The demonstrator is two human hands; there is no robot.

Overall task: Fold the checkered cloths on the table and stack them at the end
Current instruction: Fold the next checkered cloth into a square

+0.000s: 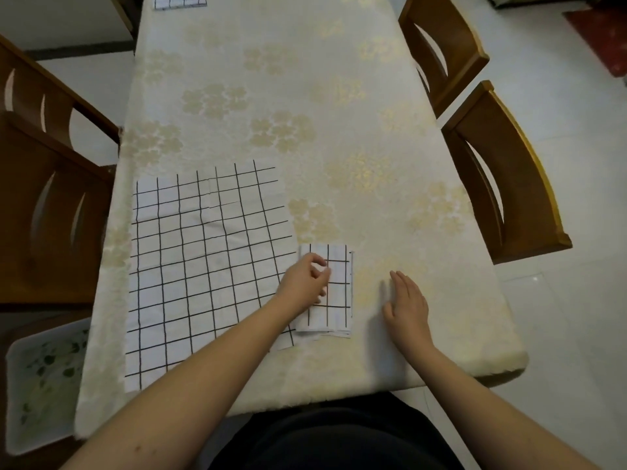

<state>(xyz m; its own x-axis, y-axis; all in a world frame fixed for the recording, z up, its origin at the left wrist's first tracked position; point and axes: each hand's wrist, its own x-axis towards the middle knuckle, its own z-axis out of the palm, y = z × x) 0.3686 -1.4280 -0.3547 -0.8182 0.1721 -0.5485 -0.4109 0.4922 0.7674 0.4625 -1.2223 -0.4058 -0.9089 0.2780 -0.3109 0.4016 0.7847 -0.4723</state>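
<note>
Our forearms come in from the near edge. Going left to right: the open checkered cloth (207, 266) lies flat on the table (339, 130), left of both hands. Our left hand (305, 283) pinches the near-left edge of the folded cloth (334, 290), whose long axis runs away from us. Our right hand (405, 305) rests flat, fingers straight, just beside it. Another folded cloth (179, 1) sits at the far end. We judge the left hand nearer the unfolded one.
</note>
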